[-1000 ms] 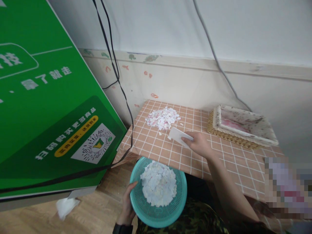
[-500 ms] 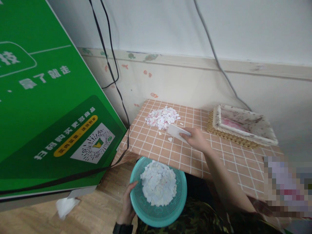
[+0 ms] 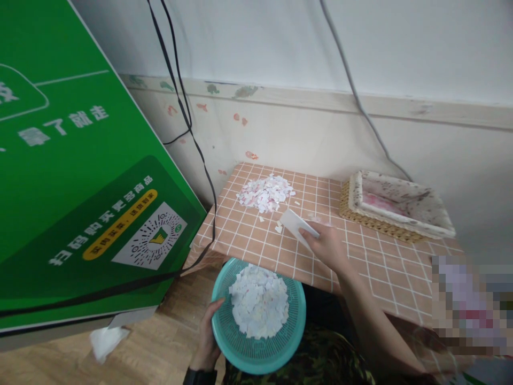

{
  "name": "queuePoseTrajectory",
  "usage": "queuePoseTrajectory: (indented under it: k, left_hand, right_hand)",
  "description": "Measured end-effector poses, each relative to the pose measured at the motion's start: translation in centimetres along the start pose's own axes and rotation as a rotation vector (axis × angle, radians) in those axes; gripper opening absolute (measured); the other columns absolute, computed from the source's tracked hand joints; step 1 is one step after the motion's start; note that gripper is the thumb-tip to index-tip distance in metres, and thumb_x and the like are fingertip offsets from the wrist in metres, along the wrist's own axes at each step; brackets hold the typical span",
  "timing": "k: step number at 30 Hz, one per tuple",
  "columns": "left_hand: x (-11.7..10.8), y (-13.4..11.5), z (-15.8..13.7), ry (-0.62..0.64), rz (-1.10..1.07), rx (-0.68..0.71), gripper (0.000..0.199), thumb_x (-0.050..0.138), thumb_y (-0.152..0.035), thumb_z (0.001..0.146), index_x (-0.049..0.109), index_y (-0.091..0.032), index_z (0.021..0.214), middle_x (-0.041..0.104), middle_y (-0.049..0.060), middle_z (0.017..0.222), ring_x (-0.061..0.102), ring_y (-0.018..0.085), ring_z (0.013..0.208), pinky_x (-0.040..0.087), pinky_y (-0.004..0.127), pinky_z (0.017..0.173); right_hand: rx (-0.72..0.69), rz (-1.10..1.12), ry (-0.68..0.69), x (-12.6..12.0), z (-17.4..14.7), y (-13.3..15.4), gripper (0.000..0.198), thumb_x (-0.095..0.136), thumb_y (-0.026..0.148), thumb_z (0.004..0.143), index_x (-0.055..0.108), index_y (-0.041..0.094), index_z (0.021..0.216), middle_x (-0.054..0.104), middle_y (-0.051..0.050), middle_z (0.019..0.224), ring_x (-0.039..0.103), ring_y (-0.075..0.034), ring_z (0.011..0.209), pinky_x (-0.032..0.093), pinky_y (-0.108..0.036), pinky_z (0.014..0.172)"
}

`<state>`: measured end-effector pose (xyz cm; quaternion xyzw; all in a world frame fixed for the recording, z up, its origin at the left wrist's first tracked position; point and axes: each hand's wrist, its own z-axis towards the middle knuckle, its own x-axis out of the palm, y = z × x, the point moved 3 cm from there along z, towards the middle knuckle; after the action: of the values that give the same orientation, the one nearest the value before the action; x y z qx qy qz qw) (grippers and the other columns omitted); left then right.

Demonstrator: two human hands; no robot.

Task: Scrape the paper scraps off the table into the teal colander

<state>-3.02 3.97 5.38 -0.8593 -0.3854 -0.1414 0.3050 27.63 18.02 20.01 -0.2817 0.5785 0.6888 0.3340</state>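
Observation:
My left hand grips the left rim of a teal plastic basket below the table's front edge. Inside it lies a heap of small white paper scraps. A flat white card is pinched in my right hand, held over the brown checked tablecloth. Just left of the card are a few loose scraps. Behind it spreads a pile of white and pinkish paper bits on the cloth.
A woven basket with a floral lining stands on the table's right. On the left a large green panel rises beside the table, with a black strap hanging past the corner. A white bag-like thing lies on the floor.
My right hand has drawn the card slightly right and toward me, away from the pile, and tilted it. My left hand keeps its hold on the teal basket; the view shifts slightly.

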Motion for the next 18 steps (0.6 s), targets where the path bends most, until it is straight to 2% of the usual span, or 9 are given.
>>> queuePoseTrajectory:
  k: [3,7,9,14,18]
  left_hand:
    - [0.0,-0.1,0.0,-0.011,0.006,0.007,0.024,0.070,-0.026,0.062,0.073,-0.011,0.080,0.075,0.008,0.080,0.068,0.030,0.076,0.051,0.043,0.075]
    - [0.1,-0.1,-0.1,-0.013,-0.001,-0.004,0.024,0.069,-0.026,0.062,0.073,-0.010,0.080,0.075,0.009,0.078,0.068,0.030,0.076,0.051,0.042,0.075]
    - [0.2,-0.1,-0.3,-0.023,0.009,-0.002,0.023,0.069,-0.026,0.062,0.073,-0.011,0.079,0.075,0.009,0.076,0.068,0.029,0.073,0.052,0.041,0.073]
    - [0.6,-0.2,-0.7,0.003,0.016,0.032,0.019,0.068,-0.025,0.064,0.073,-0.011,0.075,0.074,0.008,0.069,0.067,0.024,0.064,0.051,0.035,0.068]
    - [0.4,-0.2,-0.7,0.006,0.008,0.029,0.022,0.068,-0.026,0.065,0.073,-0.010,0.079,0.074,0.008,0.072,0.067,0.025,0.066,0.051,0.038,0.070]
  right_hand:
    - [-0.044,0.063,0.058,0.2,-0.9,1.1,0.028,0.046,0.033,0.086,0.069,0.022,0.095,0.071,-0.004,0.081,0.062,-0.018,0.064,0.042,-0.028,0.057]
    - [-0.025,0.085,-0.027,0.4,-0.9,1.5,0.029,0.046,0.035,0.086,0.069,0.022,0.099,0.071,-0.005,0.086,0.064,-0.020,0.069,0.045,-0.030,0.061]
    - [-0.046,0.106,-0.027,0.9,-0.2,1.8,0.029,0.047,0.034,0.086,0.069,0.023,0.101,0.071,-0.005,0.090,0.065,-0.021,0.073,0.047,-0.031,0.064]
    - [-0.159,0.125,0.076,2.5,2.9,3.2,0.029,0.047,0.029,0.086,0.068,0.025,0.105,0.071,-0.004,0.096,0.065,-0.021,0.077,0.048,-0.032,0.067]
    - [-0.219,0.065,0.089,3.3,4.7,3.9,0.027,0.049,0.025,0.085,0.068,0.025,0.104,0.070,-0.005,0.099,0.065,-0.021,0.083,0.048,-0.033,0.072]
